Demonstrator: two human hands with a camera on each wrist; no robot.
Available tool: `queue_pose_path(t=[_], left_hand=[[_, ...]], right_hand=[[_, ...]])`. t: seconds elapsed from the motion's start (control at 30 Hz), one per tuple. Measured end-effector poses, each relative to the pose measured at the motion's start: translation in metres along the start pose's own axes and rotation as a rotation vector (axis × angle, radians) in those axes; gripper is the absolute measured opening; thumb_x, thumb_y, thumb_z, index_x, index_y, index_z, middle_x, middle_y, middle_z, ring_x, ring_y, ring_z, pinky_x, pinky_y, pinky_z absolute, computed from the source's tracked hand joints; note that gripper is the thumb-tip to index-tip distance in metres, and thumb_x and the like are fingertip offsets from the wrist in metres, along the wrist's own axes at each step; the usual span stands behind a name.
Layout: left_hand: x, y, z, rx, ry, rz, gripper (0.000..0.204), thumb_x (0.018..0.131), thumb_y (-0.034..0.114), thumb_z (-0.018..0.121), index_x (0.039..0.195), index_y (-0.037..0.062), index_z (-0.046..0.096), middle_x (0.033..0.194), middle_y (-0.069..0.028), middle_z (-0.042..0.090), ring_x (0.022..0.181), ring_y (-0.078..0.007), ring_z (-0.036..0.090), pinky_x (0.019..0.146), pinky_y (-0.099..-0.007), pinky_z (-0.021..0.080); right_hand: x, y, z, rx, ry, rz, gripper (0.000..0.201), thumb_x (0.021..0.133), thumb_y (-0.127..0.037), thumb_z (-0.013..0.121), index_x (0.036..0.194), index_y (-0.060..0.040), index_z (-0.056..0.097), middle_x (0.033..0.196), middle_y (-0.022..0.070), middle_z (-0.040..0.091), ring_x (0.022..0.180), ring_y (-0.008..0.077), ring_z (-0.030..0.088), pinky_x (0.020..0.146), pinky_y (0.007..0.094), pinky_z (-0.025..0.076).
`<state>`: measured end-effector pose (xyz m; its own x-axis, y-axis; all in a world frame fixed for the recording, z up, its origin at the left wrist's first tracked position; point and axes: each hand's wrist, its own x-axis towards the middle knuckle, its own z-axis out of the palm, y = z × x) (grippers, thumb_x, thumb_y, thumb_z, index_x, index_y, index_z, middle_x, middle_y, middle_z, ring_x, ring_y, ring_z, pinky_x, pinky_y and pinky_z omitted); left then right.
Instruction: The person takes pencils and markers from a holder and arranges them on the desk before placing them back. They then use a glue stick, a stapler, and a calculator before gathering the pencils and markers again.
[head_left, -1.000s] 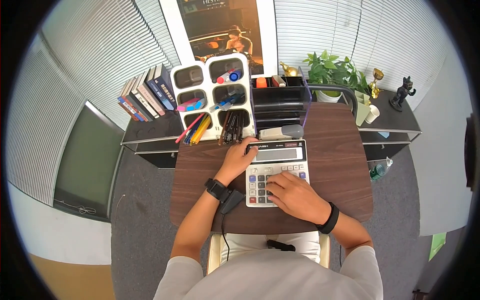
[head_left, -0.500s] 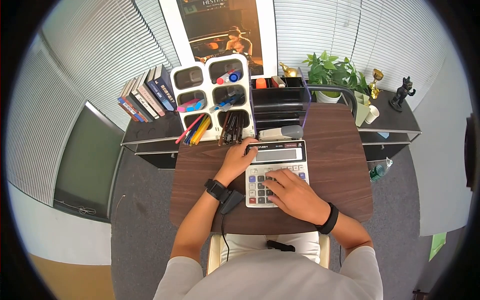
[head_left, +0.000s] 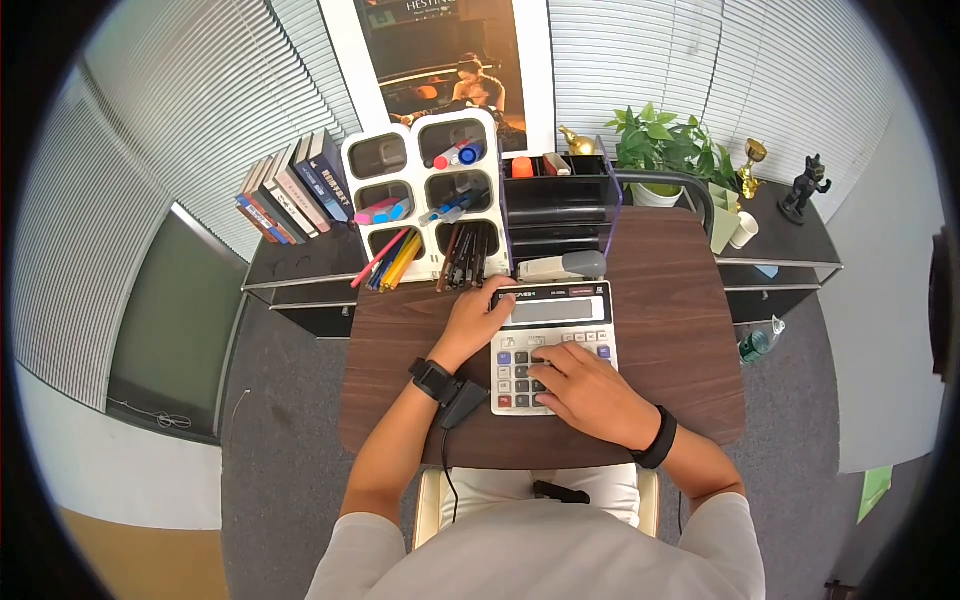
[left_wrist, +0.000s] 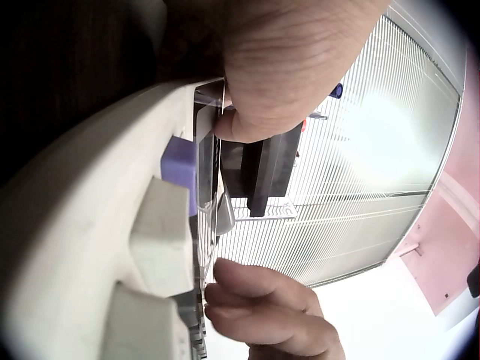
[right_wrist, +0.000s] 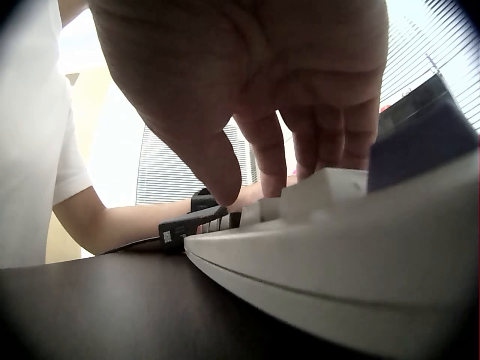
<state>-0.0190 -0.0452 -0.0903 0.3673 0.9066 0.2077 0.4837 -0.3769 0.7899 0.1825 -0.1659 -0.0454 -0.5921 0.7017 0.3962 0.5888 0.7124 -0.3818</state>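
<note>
A white desk calculator [head_left: 506, 372] with grey, blue and red keys lies on the brown desk, its display [head_left: 553, 309] toward the back. At its upper left corner my left hand [head_left: 476, 322] grips the edge, thumb beside the display; the left wrist view shows this thumb [left_wrist: 238, 127] close up. My right hand [head_left: 596, 393] hovers over the keypad with relaxed, slightly bent fingers, hiding the keys on the right. From the right wrist view, its fingertips [right_wrist: 271, 180] come down right at the keys, and a dark blue key [right_wrist: 420, 146] stands up in front.
Behind the calculator lies a grey-and-white stapler-like thing [head_left: 562, 265]. A white organizer [head_left: 417, 180] with pens and pencils stands at the back left, beside a black tiered tray [head_left: 558, 207]. A cable [head_left: 449, 470] hangs from the left wrist device [head_left: 463, 403].
The fingers of my right hand have shifted slightly over the keys, first left, then a little back to the right. My left hand and the calculator have stayed in place.
</note>
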Motion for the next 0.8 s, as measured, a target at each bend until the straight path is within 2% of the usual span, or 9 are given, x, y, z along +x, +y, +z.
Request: queue_pose_path(t=[0.23, 0.3, 0.43, 0.5, 0.7, 0.8], left_hand=[[-0.0003, -0.0027, 0.0005, 0.0, -0.016, -0.022, 0.025, 0.091, 0.02, 0.056, 0.111, 0.0065, 0.06, 0.083, -0.013, 0.067, 0.072, -0.0204, 0.063, 0.067, -0.0314, 0.047], [-0.0002, -0.0029, 0.0004, 0.007, -0.015, -0.017, 0.024, 0.091, 0.02, 0.055, 0.111, 0.0067, 0.059, 0.084, -0.013, 0.067, 0.073, -0.0208, 0.064, 0.067, -0.0314, 0.047], [-0.0001, -0.0005, -0.0004, 0.012, -0.02, -0.033, 0.024, 0.091, 0.02, 0.055, 0.111, 0.0067, 0.059, 0.084, -0.0134, 0.067, 0.073, -0.0212, 0.064, 0.067, -0.0315, 0.047], [-0.0004, 0.0021, -0.0018, 0.028, -0.032, -0.05, 0.024, 0.091, 0.02, 0.055, 0.111, 0.0066, 0.06, 0.084, -0.0136, 0.067, 0.074, -0.0215, 0.064, 0.067, -0.0316, 0.047], [-0.0002, -0.0002, -0.0006, 0.005, -0.022, -0.03, 0.024, 0.091, 0.02, 0.056, 0.11, 0.0067, 0.06, 0.082, -0.0134, 0.066, 0.073, -0.0217, 0.063, 0.067, -0.032, 0.047], [-0.0003, 0.0005, -0.0008, 0.015, -0.02, -0.034, 0.024, 0.091, 0.02, 0.056, 0.11, 0.0067, 0.06, 0.082, -0.0135, 0.066, 0.072, -0.0213, 0.063, 0.067, -0.032, 0.047]], right_hand=[[-0.0008, 0.0012, -0.0012, -0.01, -0.051, -0.009, 0.033, 0.079, -0.014, 0.069, 0.108, -0.0027, 0.059, 0.114, 0.01, 0.055, 0.1, 0.0273, 0.053, 0.085, 0.0372, 0.048], [-0.0001, 0.0004, -0.0014, -0.009, -0.008, 0.005, 0.034, 0.079, -0.014, 0.069, 0.109, -0.0025, 0.059, 0.114, 0.0101, 0.055, 0.1, 0.0275, 0.053, 0.085, 0.0372, 0.048], [0.0001, 0.0005, -0.0025, -0.01, -0.036, -0.007, 0.034, 0.079, -0.014, 0.069, 0.11, -0.002, 0.059, 0.114, 0.0101, 0.055, 0.101, 0.0276, 0.053, 0.086, 0.0372, 0.048], [0.0025, -0.002, -0.0035, -0.004, 0.037, 0.003, 0.034, 0.079, -0.013, 0.069, 0.109, -0.0013, 0.059, 0.114, 0.0102, 0.055, 0.101, 0.0279, 0.053, 0.086, 0.0373, 0.048], [-0.0014, 0.0025, -0.0005, 0.001, -0.016, 0.007, 0.033, 0.079, -0.012, 0.069, 0.108, -0.0012, 0.059, 0.11, 0.0101, 0.056, 0.1, 0.0282, 0.053, 0.086, 0.0373, 0.047], [0.0013, -0.0018, -0.004, 0.023, 0.021, 0.022, 0.032, 0.078, -0.012, 0.069, 0.107, -0.0014, 0.059, 0.109, 0.0096, 0.056, 0.099, 0.028, 0.053, 0.085, 0.0371, 0.047]])
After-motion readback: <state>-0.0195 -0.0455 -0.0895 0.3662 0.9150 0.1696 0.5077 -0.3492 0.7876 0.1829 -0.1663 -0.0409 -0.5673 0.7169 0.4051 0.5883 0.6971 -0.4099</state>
